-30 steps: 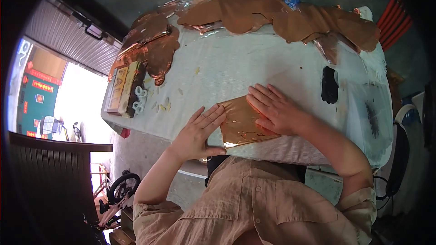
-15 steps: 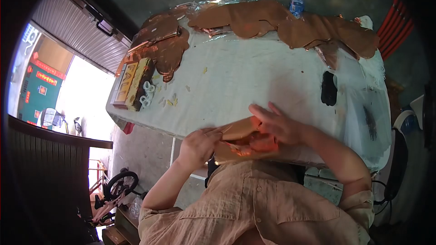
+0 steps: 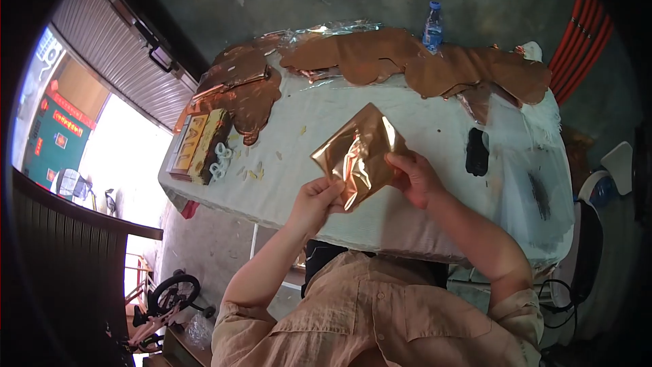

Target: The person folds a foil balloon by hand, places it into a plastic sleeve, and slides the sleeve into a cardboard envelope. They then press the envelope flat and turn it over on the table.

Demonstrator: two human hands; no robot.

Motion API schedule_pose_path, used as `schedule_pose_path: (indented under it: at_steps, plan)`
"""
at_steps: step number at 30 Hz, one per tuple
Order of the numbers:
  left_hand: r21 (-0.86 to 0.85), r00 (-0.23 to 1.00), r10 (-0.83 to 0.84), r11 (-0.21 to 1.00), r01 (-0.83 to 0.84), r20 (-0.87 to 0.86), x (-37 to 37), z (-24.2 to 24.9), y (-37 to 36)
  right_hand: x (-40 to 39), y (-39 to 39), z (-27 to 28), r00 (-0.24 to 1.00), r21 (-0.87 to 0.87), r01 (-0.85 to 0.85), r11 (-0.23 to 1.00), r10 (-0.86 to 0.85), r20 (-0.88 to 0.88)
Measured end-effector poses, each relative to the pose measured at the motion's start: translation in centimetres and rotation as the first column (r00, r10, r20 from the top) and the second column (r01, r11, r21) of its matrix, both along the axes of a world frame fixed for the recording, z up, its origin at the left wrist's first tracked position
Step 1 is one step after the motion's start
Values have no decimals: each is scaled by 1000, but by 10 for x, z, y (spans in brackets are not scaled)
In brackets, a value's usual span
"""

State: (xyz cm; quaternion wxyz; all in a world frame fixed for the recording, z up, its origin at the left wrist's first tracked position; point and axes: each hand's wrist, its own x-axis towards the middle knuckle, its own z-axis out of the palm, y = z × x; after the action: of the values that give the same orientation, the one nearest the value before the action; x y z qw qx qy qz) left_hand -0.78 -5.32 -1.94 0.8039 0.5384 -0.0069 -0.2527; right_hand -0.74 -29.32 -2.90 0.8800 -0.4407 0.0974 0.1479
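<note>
A shiny gold foil balloon (image 3: 363, 146), flat and folded into a rough square with creases, is held up above the near part of the table. My left hand (image 3: 314, 202) pinches its lower left corner between thumb and fingers. At its right edge, my right hand (image 3: 415, 178) grips it, thumb on top. Other flat copper-coloured foil balloons (image 3: 363, 54) with rounded outlines lie along the table's far edge. More of them (image 3: 261, 105) are heaped at the far left.
A yellow box (image 3: 197, 137), white rings (image 3: 220, 162) and small yellow scraps (image 3: 255, 172) sit at the left of the cloth-covered table (image 3: 326, 228). A water bottle (image 3: 432, 29) stands at the back. Toward the right are a black object (image 3: 477, 153) and clear plastic sheets (image 3: 533, 187).
Both hands have risen from the near table edge and moved forward with the foil. It was partly opened near my body and now shows as a flat, tilted square.
</note>
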Motion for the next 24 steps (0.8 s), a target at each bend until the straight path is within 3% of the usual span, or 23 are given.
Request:
schedule_pose_path:
  at_steps: [2,5,7,9,12,14,18,20,21,22,24]
  plan:
    - [41,1000,13,999,-12,-22,4,5,-7,0,2,-1,996,120,81,989,-84,22]
    - [15,998,-60,998,60,1,12,3,-3,1,0,0,996,179,77,981,-82,20]
    - [42,1000,-23,999,22,11,9,9,-13,-2,3,4,997,206,71,976,-77,17]
    - [67,1000,12,998,-14,23,10,9,-17,-5,9,3,998,-25,64,998,-64,20]
    - [66,997,-39,997,35,61,13,3,-14,-2,13,-6,983,-48,171,984,-166,84]
    - [-48,997,-63,997,61,-40,13,4,-12,-2,14,-9,980,-20,177,984,-174,101]
    - [-102,991,-95,991,86,-91,21,4,0,-3,10,-8,981,-65,171,983,-164,107]
    - [136,986,-65,990,44,154,27,10,16,-4,9,-11,981,-56,168,984,-161,105]
    - [394,944,-41,914,-96,326,33,12,33,-2,5,-19,977,-77,186,980,-175,123]
    - [596,875,-71,758,-265,478,40,16,54,0,4,-24,971,-94,205,974,-191,140]
    - [717,716,-145,317,-620,683,65,35,96,-1,3,-24,977,-83,179,980,-168,129]
